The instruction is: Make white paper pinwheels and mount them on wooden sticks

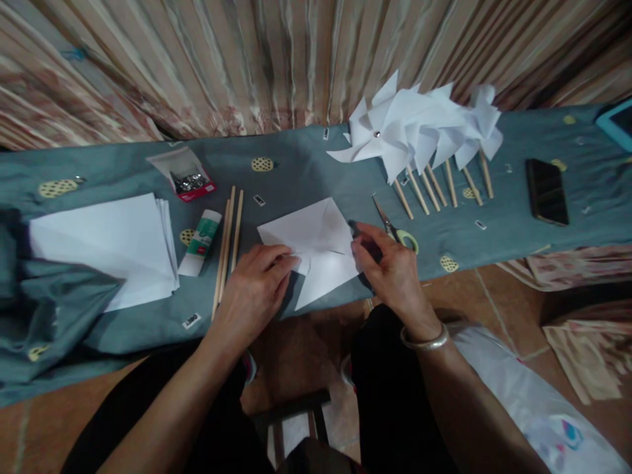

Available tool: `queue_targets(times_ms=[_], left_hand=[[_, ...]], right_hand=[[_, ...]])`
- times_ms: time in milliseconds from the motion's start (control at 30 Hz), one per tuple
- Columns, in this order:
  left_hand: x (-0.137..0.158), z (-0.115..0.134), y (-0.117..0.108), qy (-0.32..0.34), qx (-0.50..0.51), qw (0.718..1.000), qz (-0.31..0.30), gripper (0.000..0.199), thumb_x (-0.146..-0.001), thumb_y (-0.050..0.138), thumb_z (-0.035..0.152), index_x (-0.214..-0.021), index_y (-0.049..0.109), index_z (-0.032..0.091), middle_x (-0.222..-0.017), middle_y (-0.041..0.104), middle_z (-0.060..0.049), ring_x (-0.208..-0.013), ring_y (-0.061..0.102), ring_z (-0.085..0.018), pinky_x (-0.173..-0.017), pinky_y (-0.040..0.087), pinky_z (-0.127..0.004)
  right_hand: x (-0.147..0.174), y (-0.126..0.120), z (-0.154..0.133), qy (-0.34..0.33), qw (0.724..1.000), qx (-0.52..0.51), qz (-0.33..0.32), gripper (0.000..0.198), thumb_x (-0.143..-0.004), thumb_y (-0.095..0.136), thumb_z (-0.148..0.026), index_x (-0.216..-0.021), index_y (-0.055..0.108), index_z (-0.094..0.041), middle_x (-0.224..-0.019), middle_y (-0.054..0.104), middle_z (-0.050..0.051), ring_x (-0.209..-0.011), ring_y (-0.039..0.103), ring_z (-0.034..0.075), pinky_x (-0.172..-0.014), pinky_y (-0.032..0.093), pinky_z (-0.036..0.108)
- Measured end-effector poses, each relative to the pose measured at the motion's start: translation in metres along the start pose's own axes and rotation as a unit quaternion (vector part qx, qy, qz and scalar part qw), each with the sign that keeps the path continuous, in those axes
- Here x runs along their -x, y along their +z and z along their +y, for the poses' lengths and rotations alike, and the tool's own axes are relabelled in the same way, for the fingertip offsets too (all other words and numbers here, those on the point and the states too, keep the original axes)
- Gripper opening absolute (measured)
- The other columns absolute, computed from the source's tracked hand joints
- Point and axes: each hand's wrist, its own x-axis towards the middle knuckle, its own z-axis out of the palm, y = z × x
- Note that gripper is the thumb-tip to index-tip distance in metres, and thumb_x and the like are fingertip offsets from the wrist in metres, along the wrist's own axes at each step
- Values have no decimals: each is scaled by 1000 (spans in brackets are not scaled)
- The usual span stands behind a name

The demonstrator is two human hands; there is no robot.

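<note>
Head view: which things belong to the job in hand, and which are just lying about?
Likely belonging: cut paper, touched by the left hand and right hand; paper stack; wooden sticks; open box of small metal pieces; green-and-white tube; scissors; paper pinwheels.

Apparently just lying about: phone; blue-edged device; plastic bag.

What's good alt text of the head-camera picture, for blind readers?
A person's left hand and right hand touch cut white paper on patterned cloth; wooden sticks lie to its left, scissors and pinwheels to its right.
</note>
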Motion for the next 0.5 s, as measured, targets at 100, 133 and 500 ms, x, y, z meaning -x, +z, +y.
queue_targets(times_ms=[100,133,500], left_hand=[[-2,-6,-3,-11,-25,1000,1,24,-86,53,8,-104,67,14,-112,66,-12,-101,59,-25,-87,53,-43],[-2,-7,-3,-14,-31,999,2,24,-86,53,8,-104,67,15,-113,66,-11,-103,59,-26,-88,53,-44],[6,30,-1,63,-1,998,-4,22,-87,61,22,-108,62,14,-113,67,-13,-101,59,-27,-81,52,-44]], right_hand=[[8,-2,-4,41,999,-22,-16,33,-86,58,-28,-115,66,-17,-83,74,3,-72,69,19,-69,55,32],[10,-2,-6,47,999,-23,-16,32,-85,59,-29,-114,67,-18,-82,74,2,-69,69,18,-66,55,30],[17,-7,0,-39,999,22,5,29,-91,52,-25,-114,67,-16,-104,74,9,-95,69,23,-89,53,39]])
